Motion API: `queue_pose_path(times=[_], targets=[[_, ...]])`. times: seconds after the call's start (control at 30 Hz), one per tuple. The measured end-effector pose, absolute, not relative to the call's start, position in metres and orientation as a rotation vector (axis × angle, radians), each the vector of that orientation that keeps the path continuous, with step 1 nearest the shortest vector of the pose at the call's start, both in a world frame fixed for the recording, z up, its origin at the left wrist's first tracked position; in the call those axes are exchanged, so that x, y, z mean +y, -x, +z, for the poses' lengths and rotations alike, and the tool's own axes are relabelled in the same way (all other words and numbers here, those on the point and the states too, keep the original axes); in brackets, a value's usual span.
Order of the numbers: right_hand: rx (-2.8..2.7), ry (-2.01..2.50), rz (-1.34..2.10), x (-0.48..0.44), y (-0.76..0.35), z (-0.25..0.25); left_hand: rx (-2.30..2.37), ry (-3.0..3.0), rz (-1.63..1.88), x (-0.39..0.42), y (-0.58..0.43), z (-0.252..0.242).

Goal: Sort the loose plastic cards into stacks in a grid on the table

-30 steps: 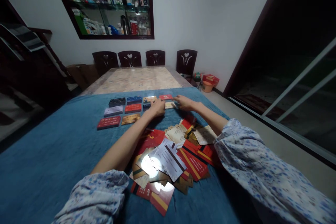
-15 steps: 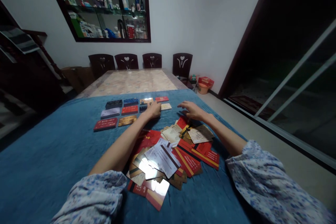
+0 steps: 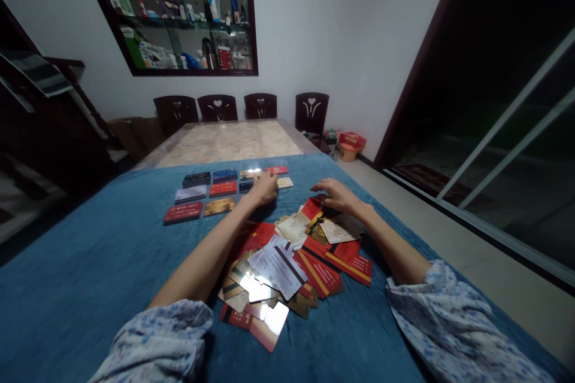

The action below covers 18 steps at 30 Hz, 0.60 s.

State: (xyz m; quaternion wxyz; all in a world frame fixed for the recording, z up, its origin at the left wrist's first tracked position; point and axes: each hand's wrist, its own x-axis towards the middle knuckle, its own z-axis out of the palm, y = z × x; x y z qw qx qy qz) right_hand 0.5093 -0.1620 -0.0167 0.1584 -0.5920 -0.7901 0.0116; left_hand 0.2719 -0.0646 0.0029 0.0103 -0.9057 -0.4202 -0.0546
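- Far left of the heap of loose cards [image 3: 309, 272]: we log a dark red stack [image 3: 182, 213], a lilac stack [image 3: 191, 194] behind it and a black stack [image 3: 196, 179] behind that; the print is too small for us to read.
- Left of the heap, next column: gold stack [image 3: 220, 207], red stack [image 3: 223, 189], blue stack [image 3: 224, 176], front to back.
- Near side of the heap, left: the left sleeve [image 3: 155, 341] is cut off by the bottom edge.
- Beyond the heap: the left hand [image 3: 266, 188], fingers curled downward, covers part of a dark blue stack [image 3: 245, 187] and the near end of a cream card [image 3: 285, 182]. Fingertips hidden; we cannot tell whether it grips anything.
- At the heap itself: glare whitens several faces, and overlap hides most lower cards, so we cannot count them. A lilac card [image 3: 283, 269] with a dark stripe lies on top.
- Over the heap's far right corner: the right hand [image 3: 336, 196], fingers loosely bent and parted, nothing seen in its grasp. We cannot tell whether it touches the cards below.
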Motion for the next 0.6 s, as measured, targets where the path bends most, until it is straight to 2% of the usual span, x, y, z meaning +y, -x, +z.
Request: queue_pose_path(times=[0.3, 0.6], targets=[[-2.278, 1.8, 0.003, -0.168, -0.509, -0.01, -1.238, 2.896, -0.238, -0.104, -0.279, 0.009], [-2.252, 2.002, 0.126, -0.164, -0.505, -0.013, -1.191, 2.959, -0.162, -0.128, -0.292, 0.014]])
